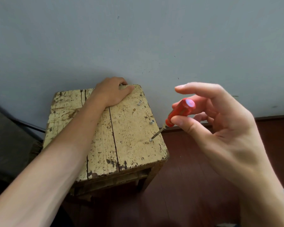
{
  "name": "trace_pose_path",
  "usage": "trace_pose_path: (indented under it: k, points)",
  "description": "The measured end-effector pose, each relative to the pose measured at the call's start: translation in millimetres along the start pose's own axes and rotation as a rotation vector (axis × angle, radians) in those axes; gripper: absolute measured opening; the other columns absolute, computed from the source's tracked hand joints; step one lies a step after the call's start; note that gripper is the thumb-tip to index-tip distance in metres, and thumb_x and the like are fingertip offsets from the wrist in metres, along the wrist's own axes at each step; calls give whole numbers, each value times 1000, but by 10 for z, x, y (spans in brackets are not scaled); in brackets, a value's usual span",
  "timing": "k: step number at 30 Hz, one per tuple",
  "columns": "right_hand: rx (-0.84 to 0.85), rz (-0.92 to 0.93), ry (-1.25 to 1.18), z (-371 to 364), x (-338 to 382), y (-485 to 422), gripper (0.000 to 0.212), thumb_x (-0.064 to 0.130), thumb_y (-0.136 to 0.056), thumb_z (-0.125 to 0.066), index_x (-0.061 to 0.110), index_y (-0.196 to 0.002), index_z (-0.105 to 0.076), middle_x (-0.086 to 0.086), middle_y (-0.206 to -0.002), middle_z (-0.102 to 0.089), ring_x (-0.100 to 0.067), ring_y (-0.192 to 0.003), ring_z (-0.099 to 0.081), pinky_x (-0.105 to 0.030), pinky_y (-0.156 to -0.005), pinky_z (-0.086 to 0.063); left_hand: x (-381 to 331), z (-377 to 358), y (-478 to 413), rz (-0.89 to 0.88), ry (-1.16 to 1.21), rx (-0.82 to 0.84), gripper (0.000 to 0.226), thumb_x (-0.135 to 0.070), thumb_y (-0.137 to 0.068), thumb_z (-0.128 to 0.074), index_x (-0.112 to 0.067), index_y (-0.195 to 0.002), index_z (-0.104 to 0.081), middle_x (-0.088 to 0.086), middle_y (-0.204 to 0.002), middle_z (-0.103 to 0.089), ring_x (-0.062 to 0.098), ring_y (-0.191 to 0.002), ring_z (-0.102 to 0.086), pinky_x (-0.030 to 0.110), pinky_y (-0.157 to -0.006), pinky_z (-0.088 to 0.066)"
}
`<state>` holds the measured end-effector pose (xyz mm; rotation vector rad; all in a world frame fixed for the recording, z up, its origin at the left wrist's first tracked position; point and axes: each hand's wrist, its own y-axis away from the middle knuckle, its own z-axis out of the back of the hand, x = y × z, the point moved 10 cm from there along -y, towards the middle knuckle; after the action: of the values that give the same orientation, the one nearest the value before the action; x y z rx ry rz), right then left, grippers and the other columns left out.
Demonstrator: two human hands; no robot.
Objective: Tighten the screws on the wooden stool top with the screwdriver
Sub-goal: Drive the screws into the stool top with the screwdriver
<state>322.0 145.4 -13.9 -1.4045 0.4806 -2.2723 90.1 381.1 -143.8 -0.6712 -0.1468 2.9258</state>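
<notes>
The stool top (131, 136), worn yellow-painted planks with dark cracks running front to back, sits at centre frame against a grey wall (154, 38), above a dark red floor (195, 161).

The screwdriver (179, 112) is right of centre, at the top's right edge. Its long axis slants from the red handle's butt at upper right down to the thin metal shaft at lower left. The tip points down-left and sits in the near screw (151, 140), whose head is just proud of the wood.

Two more screws stand along the same right edge: the middle screw (152, 122) further up the frame, and the far screw (139, 103) beyond it, leaning and raised well out of the wood.

The right hand (223, 128) pinches the handle low down between the thumb and a finger behind it; the index finger arches above, clear of the butt.

The left hand (111, 92) rests on the far edge of the top, fingers curled over it and gripping, forearm laid across the planks.
</notes>
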Motion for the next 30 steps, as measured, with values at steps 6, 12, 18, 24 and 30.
trace_pose_path:
  k: [6,12,18,24,30]
  points:
    - [-16,64,67,-51,71,-16,34,19,-96,-80,38,-123,-74,7,-106,-73,-21,-104,-75,-32,-77,-54,18,1,-4,14,-3,-11,55,-78,-89,-47,-35,-117,-68,-3,-126,-67,25,-115,-60,38,-84,-41]
    - [145,34,-33,-53,61,23,46,10,-102,-67,35,-140,-68,14,-143,-68,-17,-122,-73,-29,-98,-57,29,-10,-9,17,3,0,58,-79,-88,-46,-35,-119,-68,-3,-126,-67,25,-114,-61,38,-84,-43]
    - [86,2,-51,1,30,20,34,12,-101,-71,33,-127,-74,3,-117,-78,-20,-107,-79,-40,-96,-61,13,-3,3,11,3,-1,56,-77,-89,-47,-35,-118,-68,-4,-126,-67,24,-114,-60,39,-86,-44]
    - [-15,27,0,19,45,-6,40,17,-91,-84,43,-119,-70,4,-104,-77,-21,-103,-78,-41,-81,-58,-10,-2,16,5,2,8,54,-74,-91,-47,-33,-118,-68,-4,-126,-68,23,-114,-60,40,-88,-46]
    - [-46,62,35,0,72,-23,31,22,-91,-86,36,-117,-76,6,-102,-72,-24,-98,-76,-34,-73,-54,-20,8,23,6,9,10,55,-75,-91,-48,-32,-119,-69,-4,-125,-68,23,-114,-60,41,-91,-48]
